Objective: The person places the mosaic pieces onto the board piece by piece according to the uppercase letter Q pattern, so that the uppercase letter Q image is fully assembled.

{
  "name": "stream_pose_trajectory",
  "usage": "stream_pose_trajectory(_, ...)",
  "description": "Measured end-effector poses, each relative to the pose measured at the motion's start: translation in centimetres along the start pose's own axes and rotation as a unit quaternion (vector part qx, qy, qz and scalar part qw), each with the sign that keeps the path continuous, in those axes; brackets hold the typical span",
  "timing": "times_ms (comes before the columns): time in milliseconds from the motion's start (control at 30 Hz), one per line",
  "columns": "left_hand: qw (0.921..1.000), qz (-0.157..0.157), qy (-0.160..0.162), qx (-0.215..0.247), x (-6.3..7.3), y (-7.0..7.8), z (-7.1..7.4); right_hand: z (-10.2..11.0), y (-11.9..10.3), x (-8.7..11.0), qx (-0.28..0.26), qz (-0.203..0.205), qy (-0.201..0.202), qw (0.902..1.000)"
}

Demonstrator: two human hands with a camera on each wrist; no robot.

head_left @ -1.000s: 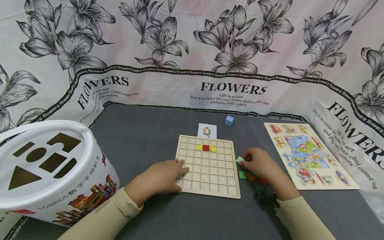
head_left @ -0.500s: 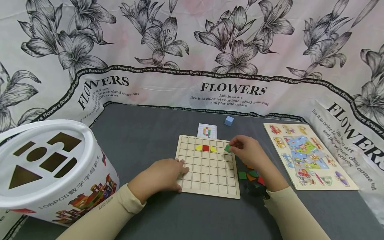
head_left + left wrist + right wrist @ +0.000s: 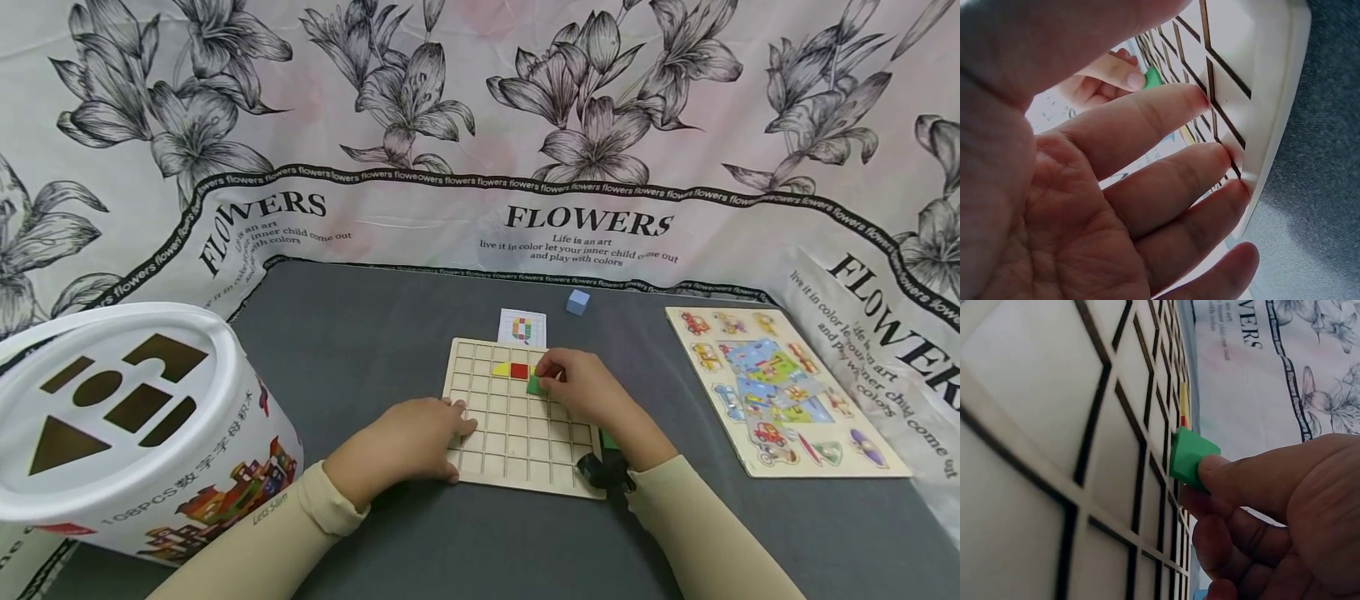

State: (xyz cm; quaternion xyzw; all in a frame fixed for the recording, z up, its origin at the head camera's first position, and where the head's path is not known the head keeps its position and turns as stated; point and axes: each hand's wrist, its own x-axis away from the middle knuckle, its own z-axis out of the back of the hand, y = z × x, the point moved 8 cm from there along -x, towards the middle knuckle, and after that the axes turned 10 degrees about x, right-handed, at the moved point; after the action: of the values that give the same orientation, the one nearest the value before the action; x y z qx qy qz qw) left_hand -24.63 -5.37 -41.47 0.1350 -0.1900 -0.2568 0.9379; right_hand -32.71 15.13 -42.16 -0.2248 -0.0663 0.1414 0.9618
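Note:
On the grey table lies a square wooden grid board (image 3: 517, 450). My right hand (image 3: 588, 390) pinches a green square tile (image 3: 1190, 457) between thumb and fingers, tilted close over a cell near the top of the grid. Just behind that tile, a red tile (image 3: 519, 372) sits in the board, with a yellow tile (image 3: 500, 369) on its left. Another yellow tile, on the red one's right, is mostly hidden by my right fingers. My left hand (image 3: 401, 442) rests with extended fingers on the board's left edge, its fingertips (image 3: 1215, 155) touching the rim.
A small pattern card (image 3: 522, 325) lies behind the board, with a blue cube (image 3: 577, 302) beyond it. A picture puzzle board (image 3: 787, 392) lies at right. A large white bucket (image 3: 262, 425) stands at left. Loose tiles beside the board are mostly hidden under my right wrist.
My right hand has carried the green tile from the board's right side leftward over the grid, to just below the yellow and red row. The left hand has stayed in place.

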Motion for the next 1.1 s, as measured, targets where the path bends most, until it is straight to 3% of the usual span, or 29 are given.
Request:
stream_pose_trajectory(367,1.0,-0.002,0.005,0.002,0.2,0.1,0.3,0.1,-0.4,0.0,0.021,0.005,-0.015,0.9997)
stream_pose_trajectory(833,1.0,-0.001,0.009,-0.002,0.2,0.3,0.4,0.0,-0.2,0.3,0.04,-0.01,0.0,0.9992)
stream_pose_trajectory(967,1.0,0.002,0.007,-0.006,0.2,0.3,0.1,1.4,-0.1,0.9,0.031,-0.006,0.011,0.9994)
stream_pose_trajectory(1100,0.9999,0.005,0.01,-0.007,0.3,0.3,0.2,4.4,0.7,1.8,0.031,-0.01,0.04,0.9987)
